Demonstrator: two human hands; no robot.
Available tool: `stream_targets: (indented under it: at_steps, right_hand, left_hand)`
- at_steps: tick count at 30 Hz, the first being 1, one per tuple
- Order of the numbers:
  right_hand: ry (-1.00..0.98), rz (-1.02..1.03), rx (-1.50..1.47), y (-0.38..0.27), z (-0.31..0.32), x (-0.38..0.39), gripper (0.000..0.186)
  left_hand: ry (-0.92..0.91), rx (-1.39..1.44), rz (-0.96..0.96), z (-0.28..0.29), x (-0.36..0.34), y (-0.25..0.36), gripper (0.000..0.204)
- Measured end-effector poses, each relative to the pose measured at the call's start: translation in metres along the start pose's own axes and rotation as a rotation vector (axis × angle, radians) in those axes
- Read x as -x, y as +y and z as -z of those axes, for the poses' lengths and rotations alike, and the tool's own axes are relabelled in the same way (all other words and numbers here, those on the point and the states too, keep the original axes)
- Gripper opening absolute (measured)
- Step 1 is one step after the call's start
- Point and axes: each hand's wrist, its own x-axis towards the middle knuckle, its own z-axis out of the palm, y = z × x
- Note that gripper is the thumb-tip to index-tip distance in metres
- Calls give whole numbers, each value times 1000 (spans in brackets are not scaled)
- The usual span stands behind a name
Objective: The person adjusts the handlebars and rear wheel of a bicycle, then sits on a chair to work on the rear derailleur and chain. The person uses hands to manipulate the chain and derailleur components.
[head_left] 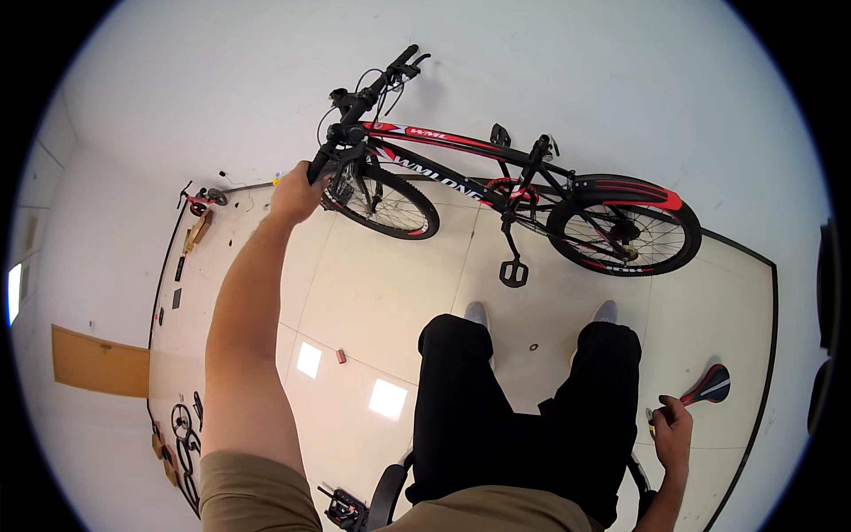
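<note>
A black and red bicycle (443,160) stands along the white wall in front of me, its handlebar to the left and rear wheel to the right. My left hand (299,193) is wrapped round the near handlebar grip (317,165), arm stretched out. No saddle sits on the frame; a black and red saddle (709,385) lies on the floor at the right. Just left of that saddle, my right hand (674,432) hangs low with curled fingers. A small yellowish and metallic piece shows at its fingertips, too small to name. One pedal (513,273) points down toward me.
Between my feet lies a small ring (534,348); a small red cylinder (340,356) is left of my legs. A red scooter-like item (202,200) and loose parts line the left wall. A wheel-like ring (182,421) lies lower left, below a wooden door (99,361). A chair armrest (387,496) is beside me.
</note>
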Motion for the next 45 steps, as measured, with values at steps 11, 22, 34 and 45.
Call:
stream_targets:
  at_steps: [11,22,34,45]
  right_hand:
    - [7,-32,-31,-1,0,-1,35]
    - [17,-55,-42,-6,8,-3,36]
    - [21,-39,-57,-5,8,0,35]
    - [30,-30,-79,-6,8,-4,36]
  left_hand:
    - [-360,450,374,25,-8,29,36]
    - [-310,385,333,9,-17,31,37]
    - [-337,410,408,20,-9,40,41]
    - [-362,508,451,27,-16,45,40]
